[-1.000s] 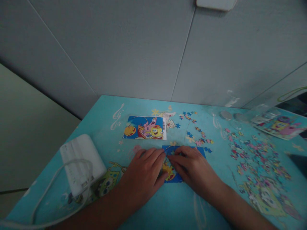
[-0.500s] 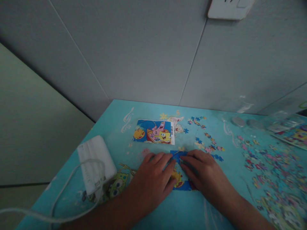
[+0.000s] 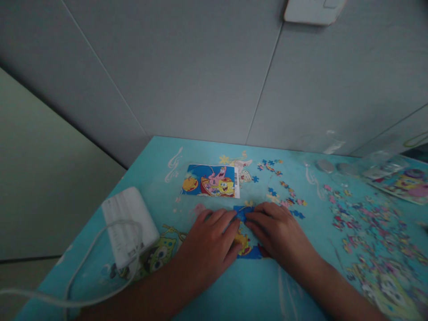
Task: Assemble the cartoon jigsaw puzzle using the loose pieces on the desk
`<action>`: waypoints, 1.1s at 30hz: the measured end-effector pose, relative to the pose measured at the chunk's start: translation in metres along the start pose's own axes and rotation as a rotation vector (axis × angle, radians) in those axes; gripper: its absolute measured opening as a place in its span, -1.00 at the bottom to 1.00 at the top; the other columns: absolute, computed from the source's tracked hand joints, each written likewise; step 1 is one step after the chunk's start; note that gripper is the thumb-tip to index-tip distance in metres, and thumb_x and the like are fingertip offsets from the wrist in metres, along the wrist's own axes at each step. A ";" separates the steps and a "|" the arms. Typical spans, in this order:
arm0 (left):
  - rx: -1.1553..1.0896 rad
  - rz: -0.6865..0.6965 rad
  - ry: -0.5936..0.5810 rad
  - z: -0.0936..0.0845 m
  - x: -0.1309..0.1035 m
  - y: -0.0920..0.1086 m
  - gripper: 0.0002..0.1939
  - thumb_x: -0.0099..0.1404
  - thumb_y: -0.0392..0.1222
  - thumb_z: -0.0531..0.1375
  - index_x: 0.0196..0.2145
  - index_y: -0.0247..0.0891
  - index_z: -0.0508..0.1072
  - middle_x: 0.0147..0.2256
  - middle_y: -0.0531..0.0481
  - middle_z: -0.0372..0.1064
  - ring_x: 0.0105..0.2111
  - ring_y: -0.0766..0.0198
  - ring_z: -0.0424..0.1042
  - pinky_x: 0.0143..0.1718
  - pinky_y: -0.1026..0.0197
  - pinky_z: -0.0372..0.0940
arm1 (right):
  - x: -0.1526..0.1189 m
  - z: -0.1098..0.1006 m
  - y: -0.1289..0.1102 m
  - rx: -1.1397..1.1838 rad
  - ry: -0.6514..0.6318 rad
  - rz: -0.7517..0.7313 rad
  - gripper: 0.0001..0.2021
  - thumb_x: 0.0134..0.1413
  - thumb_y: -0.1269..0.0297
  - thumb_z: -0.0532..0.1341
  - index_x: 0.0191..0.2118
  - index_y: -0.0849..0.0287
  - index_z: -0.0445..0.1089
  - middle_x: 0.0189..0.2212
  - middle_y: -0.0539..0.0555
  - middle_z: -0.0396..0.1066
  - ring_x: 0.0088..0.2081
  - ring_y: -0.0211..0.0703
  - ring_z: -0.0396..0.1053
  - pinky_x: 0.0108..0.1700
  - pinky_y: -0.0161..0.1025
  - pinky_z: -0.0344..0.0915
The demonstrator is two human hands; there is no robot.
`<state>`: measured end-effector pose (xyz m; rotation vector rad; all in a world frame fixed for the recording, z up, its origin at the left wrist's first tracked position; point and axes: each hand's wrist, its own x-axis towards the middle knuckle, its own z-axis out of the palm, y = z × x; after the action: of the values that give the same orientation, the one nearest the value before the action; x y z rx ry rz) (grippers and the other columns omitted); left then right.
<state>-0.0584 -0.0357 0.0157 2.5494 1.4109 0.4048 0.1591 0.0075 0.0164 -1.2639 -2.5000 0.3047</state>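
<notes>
A partly joined blue and yellow jigsaw (image 3: 245, 240) lies flat on the table, its edges partly covered by both hands. My left hand (image 3: 212, 240) rests at its left side, fingers bent and apart, fingertips on the pieces. From the right, my right hand (image 3: 279, 229) reaches over it, fingertips pressed on the blue upper part; whether a piece is under them is hidden. Just behind the hands is a picture card (image 3: 210, 180) with cartoon figures on blue.
Loose puzzle pieces (image 3: 371, 223) spread over the right side, with a smaller group (image 3: 289, 191) behind my right hand. A white power bank (image 3: 129, 225) with a cable lies left. Clear plastic packaging (image 3: 384, 167) is at the back right, near the grey wall (image 3: 200, 67).
The whole view has shifted slightly, so things appear a little further left and up. Both hands remain at the jigsaw, with only slight finger movement.
</notes>
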 end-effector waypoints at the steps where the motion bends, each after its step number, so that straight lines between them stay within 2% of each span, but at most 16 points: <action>1: -0.002 0.002 -0.002 0.000 0.000 0.000 -0.62 0.44 -0.11 0.19 0.16 -0.24 0.37 0.17 -0.14 0.38 0.13 -0.04 0.34 0.18 -0.28 0.15 | 0.000 0.000 0.000 -0.009 -0.007 -0.008 -0.85 0.31 0.34 0.26 -0.08 0.09 0.57 -0.19 0.12 0.49 -0.16 -0.02 0.45 -0.04 -0.02 0.36; 12: 0.009 0.039 0.049 0.000 0.000 -0.001 -0.68 0.42 -0.14 0.21 0.08 -0.28 0.43 0.13 -0.16 0.41 0.08 -0.04 0.38 0.13 -0.25 0.20 | -0.001 -0.002 0.002 -0.073 -0.026 -0.105 -0.83 0.37 0.36 0.20 -0.08 0.14 0.55 -0.20 0.11 0.50 -0.21 -0.05 0.43 -0.07 -0.05 0.28; 16: 0.008 0.039 0.043 -0.001 0.002 0.000 -0.70 0.42 -0.16 0.20 0.06 -0.29 0.44 0.13 -0.17 0.41 0.08 -0.04 0.38 0.12 -0.23 0.22 | 0.000 -0.003 0.003 -0.108 -0.023 -0.168 -0.84 0.38 0.39 0.17 -0.09 0.17 0.52 -0.21 0.12 0.51 -0.18 -0.05 0.42 -0.08 -0.07 0.23; 21: 0.011 0.027 0.051 0.001 0.000 0.000 -0.69 0.41 -0.16 0.21 0.07 -0.28 0.43 0.13 -0.17 0.41 0.08 -0.05 0.38 0.15 -0.26 0.17 | 0.001 -0.009 0.004 -0.169 0.007 -0.269 -0.82 0.41 0.38 0.13 -0.09 0.21 0.51 -0.28 0.12 0.49 -0.25 -0.07 0.39 -0.13 -0.07 0.18; 26: 0.012 0.030 0.067 0.002 0.000 0.000 -0.68 0.41 -0.16 0.21 0.08 -0.26 0.42 0.15 -0.16 0.40 0.09 -0.05 0.38 0.17 -0.27 0.14 | -0.002 -0.016 0.003 -0.187 -0.065 -0.377 -0.83 0.38 0.38 0.15 -0.21 0.18 0.51 -0.33 0.09 0.48 -0.31 -0.10 0.34 -0.19 -0.10 0.15; 33: 0.013 0.018 0.058 0.001 0.002 0.001 -0.69 0.42 -0.14 0.21 0.07 -0.26 0.43 0.15 -0.16 0.40 0.08 -0.06 0.38 0.16 -0.31 0.14 | 0.000 -0.011 0.003 -0.086 -0.060 -0.325 -0.80 0.41 0.29 0.15 -0.19 0.15 0.53 -0.26 0.09 0.52 -0.24 -0.11 0.39 -0.14 -0.12 0.22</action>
<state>-0.0565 -0.0350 0.0155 2.5822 1.4163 0.4773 0.1653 0.0099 0.0252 -0.8661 -2.7414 0.1588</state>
